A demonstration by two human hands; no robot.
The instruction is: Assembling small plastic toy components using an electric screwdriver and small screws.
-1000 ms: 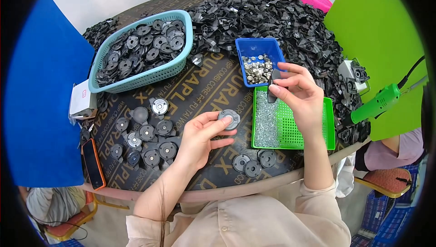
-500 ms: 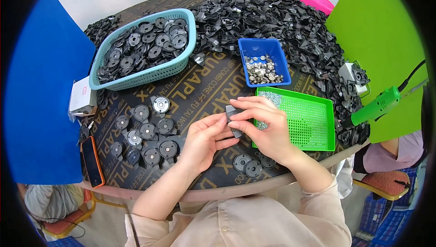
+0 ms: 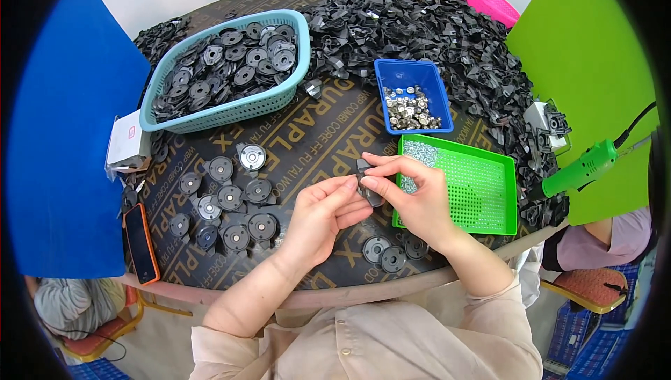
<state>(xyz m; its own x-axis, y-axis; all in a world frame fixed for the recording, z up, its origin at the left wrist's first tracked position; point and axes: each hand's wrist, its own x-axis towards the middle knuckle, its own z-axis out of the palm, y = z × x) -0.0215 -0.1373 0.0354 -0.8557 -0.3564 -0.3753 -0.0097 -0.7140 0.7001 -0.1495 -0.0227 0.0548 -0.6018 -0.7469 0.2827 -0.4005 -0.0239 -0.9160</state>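
Observation:
Both hands meet over the middle of the table around a small black plastic part [image 3: 370,194], tilted and partly covered by fingers. My left hand [image 3: 323,218] grips it with the thumb near its side, the other fingers stretched beneath. Thumb and forefinger of my right hand [image 3: 419,195] pinch its upper portion. Left of the hands lie several round black pieces with metal centres [image 3: 230,198]. Three black discs [image 3: 393,260] rest close to the front edge, below my right wrist. Beside my right hand sits a green perforated tray [image 3: 489,230] with small screws [image 3: 419,153].
A teal basket [image 3: 231,116] of black discs stands back left. Behind the tray, a blue bin [image 3: 414,67] contains small metal pieces. Black plastic parts [image 3: 419,27] are heaped along the back and right. A green electric screwdriver [image 3: 580,169] hangs at right; a phone [image 3: 141,244] lies left.
The black part has turned between my fingers, showing a different side. Both hands keep their hold with slight finger shifts. The whole view has shifted a little.

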